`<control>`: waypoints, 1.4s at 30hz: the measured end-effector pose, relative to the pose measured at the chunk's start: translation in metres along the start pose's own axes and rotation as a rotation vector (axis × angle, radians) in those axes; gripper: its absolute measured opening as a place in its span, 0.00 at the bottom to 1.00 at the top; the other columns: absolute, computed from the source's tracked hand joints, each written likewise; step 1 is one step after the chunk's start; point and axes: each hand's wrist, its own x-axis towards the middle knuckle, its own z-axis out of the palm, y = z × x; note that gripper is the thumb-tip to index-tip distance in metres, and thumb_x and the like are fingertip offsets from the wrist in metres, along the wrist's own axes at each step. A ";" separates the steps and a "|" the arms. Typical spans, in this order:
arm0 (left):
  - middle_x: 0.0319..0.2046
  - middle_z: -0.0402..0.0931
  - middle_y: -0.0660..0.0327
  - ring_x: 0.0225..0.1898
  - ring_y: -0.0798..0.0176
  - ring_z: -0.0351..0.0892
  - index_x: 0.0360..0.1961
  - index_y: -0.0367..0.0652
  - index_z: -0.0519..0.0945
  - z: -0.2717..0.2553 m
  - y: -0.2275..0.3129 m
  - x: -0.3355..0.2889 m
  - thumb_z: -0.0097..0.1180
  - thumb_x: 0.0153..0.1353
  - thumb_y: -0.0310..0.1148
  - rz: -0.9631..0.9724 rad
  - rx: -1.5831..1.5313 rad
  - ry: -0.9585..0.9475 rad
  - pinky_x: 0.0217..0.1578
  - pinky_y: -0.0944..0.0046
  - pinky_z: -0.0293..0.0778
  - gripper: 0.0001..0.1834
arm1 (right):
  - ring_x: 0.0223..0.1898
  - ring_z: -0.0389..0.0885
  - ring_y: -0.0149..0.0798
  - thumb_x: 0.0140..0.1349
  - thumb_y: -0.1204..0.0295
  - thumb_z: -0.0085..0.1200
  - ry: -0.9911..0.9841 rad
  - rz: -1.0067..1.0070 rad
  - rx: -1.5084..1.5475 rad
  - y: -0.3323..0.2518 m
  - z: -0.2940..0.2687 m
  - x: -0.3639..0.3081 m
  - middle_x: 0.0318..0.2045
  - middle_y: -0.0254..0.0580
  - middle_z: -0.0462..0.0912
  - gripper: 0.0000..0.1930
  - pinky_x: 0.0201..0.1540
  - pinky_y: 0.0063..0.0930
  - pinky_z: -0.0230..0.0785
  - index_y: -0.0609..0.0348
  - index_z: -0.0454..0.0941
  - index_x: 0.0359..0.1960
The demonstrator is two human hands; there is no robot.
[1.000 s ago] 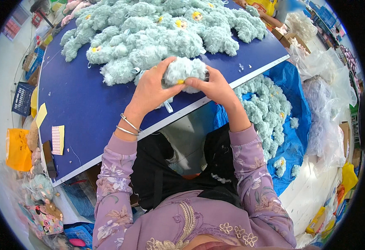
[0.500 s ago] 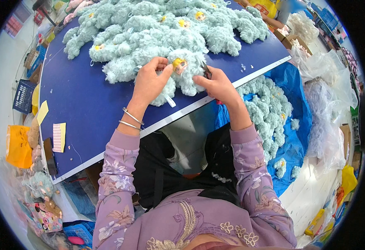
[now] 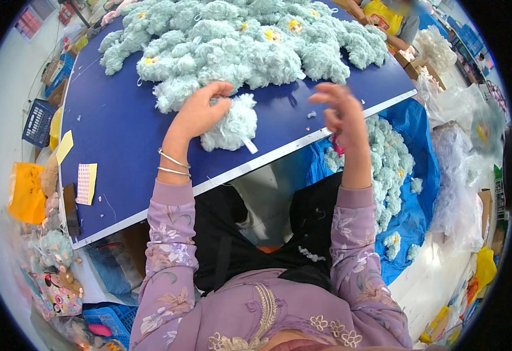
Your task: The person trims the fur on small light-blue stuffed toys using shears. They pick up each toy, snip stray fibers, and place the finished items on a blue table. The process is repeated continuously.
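My left hand (image 3: 203, 111) is curved over a small pale-teal plush toy (image 3: 232, 126) with a white tag, near the table's front edge. Its thumb and fingers are apart, and its edge touches the fur. Over the right part of the table, my right hand (image 3: 343, 111) is raised and blurred, its fingers partly spread. Pink-red handles (image 3: 338, 146), apparently of small scissors, stick out below its palm; the blades are hidden. A blurred teal plush toy with a yellow patch (image 3: 485, 131) is at the far right, apparently in mid-air. Many like toys (image 3: 226, 52) are heaped beyond my hands.
The blue table (image 3: 127, 128) has a pale metal edge. A blue sheet-lined container (image 3: 422, 152) with more teal toys stands right of my legs. Clear plastic bags (image 3: 454, 175) lie beyond it. Another person's arm (image 3: 396, 41) is at the far right. A sticker sheet (image 3: 86, 184) lies left.
The toy with a face has left my hands, and a blurred one appears far right. My right hand has swung right and lifted. My left hand has shifted slightly left and down.
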 end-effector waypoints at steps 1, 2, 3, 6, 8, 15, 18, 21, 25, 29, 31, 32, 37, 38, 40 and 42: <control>0.47 0.78 0.56 0.48 0.63 0.75 0.52 0.35 0.75 -0.001 0.000 -0.003 0.54 0.59 0.31 -0.002 0.031 -0.028 0.53 0.63 0.69 0.20 | 0.17 0.66 0.19 0.64 0.58 0.53 0.043 0.123 -0.353 0.003 0.017 0.001 0.37 0.46 0.84 0.24 0.18 0.16 0.61 0.66 0.72 0.53; 0.47 0.78 0.56 0.48 0.62 0.75 0.53 0.35 0.75 -0.001 0.001 -0.006 0.55 0.58 0.32 -0.004 0.062 -0.057 0.54 0.62 0.68 0.21 | 0.26 0.72 0.23 0.62 0.61 0.56 -0.037 0.046 -0.376 0.020 0.026 0.003 0.37 0.46 0.84 0.24 0.27 0.18 0.66 0.68 0.71 0.53; 0.47 0.78 0.55 0.49 0.60 0.75 0.53 0.35 0.75 0.000 0.001 -0.008 0.56 0.57 0.33 -0.002 0.087 -0.083 0.54 0.62 0.68 0.23 | 0.34 0.78 0.26 0.60 0.64 0.60 -0.117 -0.033 -0.405 0.033 0.033 0.004 0.38 0.46 0.83 0.25 0.36 0.20 0.72 0.69 0.71 0.53; 0.47 0.78 0.51 0.48 0.57 0.76 0.53 0.35 0.75 0.014 0.002 -0.006 0.58 0.57 0.35 -0.065 0.246 0.004 0.53 0.61 0.70 0.23 | 0.48 0.78 0.39 0.50 0.60 0.69 -0.259 -0.038 -0.529 0.040 0.058 -0.008 0.42 0.52 0.81 0.37 0.51 0.31 0.70 0.72 0.68 0.56; 0.44 0.80 0.50 0.45 0.57 0.79 0.50 0.34 0.77 0.026 -0.007 -0.002 0.58 0.58 0.36 -0.035 0.258 0.114 0.49 0.61 0.73 0.21 | 0.48 0.79 0.44 0.49 0.54 0.68 -0.236 -0.125 -0.664 0.038 0.069 -0.012 0.43 0.55 0.80 0.39 0.51 0.33 0.70 0.70 0.68 0.57; 0.32 0.82 0.53 0.34 0.61 0.82 0.40 0.34 0.81 0.045 -0.006 0.004 0.57 0.60 0.35 -0.041 0.218 0.266 0.38 0.63 0.76 0.14 | 0.34 0.83 0.48 0.58 0.53 0.59 -0.202 -0.052 -0.899 0.044 0.085 -0.013 0.30 0.55 0.82 0.28 0.39 0.38 0.72 0.68 0.74 0.49; 0.34 0.81 0.53 0.36 0.54 0.81 0.36 0.37 0.82 0.046 -0.005 0.004 0.56 0.58 0.37 -0.093 0.152 0.260 0.40 0.59 0.75 0.14 | 0.25 0.74 0.32 0.61 0.62 0.58 -0.167 -0.159 -0.807 0.053 0.086 -0.012 0.25 0.43 0.81 0.19 0.30 0.29 0.67 0.68 0.77 0.45; 0.32 0.82 0.54 0.34 0.53 0.82 0.37 0.37 0.82 0.045 -0.009 0.004 0.56 0.58 0.38 -0.039 0.209 0.273 0.39 0.59 0.76 0.14 | 0.27 0.76 0.29 0.61 0.63 0.58 -0.266 0.051 -0.603 0.043 0.084 -0.011 0.28 0.41 0.82 0.17 0.32 0.25 0.68 0.66 0.78 0.43; 0.30 0.82 0.56 0.30 0.61 0.80 0.37 0.38 0.82 0.041 -0.004 0.004 0.55 0.60 0.35 0.051 0.161 0.373 0.34 0.64 0.74 0.11 | 0.30 0.79 0.28 0.58 0.64 0.61 -0.230 0.015 -0.351 0.035 0.062 -0.006 0.28 0.36 0.82 0.16 0.34 0.25 0.71 0.68 0.80 0.37; 0.33 0.81 0.62 0.31 0.69 0.76 0.39 0.42 0.82 0.010 -0.001 0.003 0.54 0.63 0.31 0.190 0.096 0.810 0.35 0.67 0.72 0.08 | 0.21 0.74 0.27 0.63 0.56 0.51 -0.016 -0.482 0.428 -0.013 -0.010 -0.011 0.23 0.35 0.77 0.23 0.24 0.22 0.70 0.71 0.77 0.42; 0.42 0.78 0.56 0.49 0.54 0.73 0.44 0.44 0.80 -0.015 -0.014 0.005 0.59 0.56 0.33 0.291 0.444 0.940 0.45 0.58 0.71 0.14 | 0.11 0.64 0.24 0.66 0.48 0.42 -0.581 -0.540 0.879 -0.046 -0.037 -0.018 0.18 0.32 0.71 0.31 0.13 0.19 0.63 0.72 0.74 0.48; 0.45 0.76 0.54 0.52 0.52 0.70 0.46 0.43 0.79 -0.016 -0.019 0.004 0.61 0.55 0.35 0.161 0.495 0.861 0.50 0.56 0.68 0.17 | 0.08 0.52 0.20 0.69 0.47 0.36 -0.417 -0.530 0.789 -0.041 -0.036 -0.018 0.15 0.29 0.64 0.32 0.08 0.18 0.50 0.70 0.74 0.50; 0.53 0.70 0.48 0.59 0.44 0.63 0.56 0.43 0.73 -0.010 -0.029 -0.007 0.64 0.46 0.39 -0.085 0.730 0.569 0.62 0.51 0.58 0.33 | 0.12 0.55 0.18 0.68 0.59 0.47 -0.010 -0.022 -0.059 0.003 0.018 -0.003 0.19 0.32 0.76 0.18 0.14 0.15 0.46 0.65 0.79 0.41; 0.52 0.71 0.48 0.59 0.43 0.62 0.55 0.41 0.72 -0.015 -0.040 -0.009 0.64 0.44 0.36 -0.035 0.725 0.561 0.63 0.52 0.57 0.33 | 0.12 0.57 0.17 0.67 0.62 0.50 -0.052 0.010 -0.095 0.009 0.027 0.000 0.21 0.33 0.78 0.15 0.14 0.15 0.47 0.64 0.79 0.39; 0.52 0.71 0.48 0.58 0.43 0.62 0.54 0.43 0.72 -0.018 -0.032 -0.007 0.64 0.44 0.37 -0.085 0.678 0.534 0.58 0.51 0.63 0.33 | 0.14 0.59 0.17 0.66 0.63 0.51 -0.106 0.050 -0.160 0.017 0.036 -0.001 0.22 0.33 0.79 0.14 0.15 0.14 0.49 0.63 0.79 0.39; 0.51 0.71 0.48 0.57 0.43 0.63 0.54 0.41 0.72 -0.022 -0.021 -0.006 0.64 0.44 0.37 -0.124 0.601 0.578 0.57 0.50 0.65 0.33 | 0.17 0.63 0.17 0.66 0.63 0.52 -0.127 0.065 -0.239 0.019 0.043 -0.003 0.23 0.31 0.80 0.14 0.18 0.14 0.52 0.62 0.79 0.38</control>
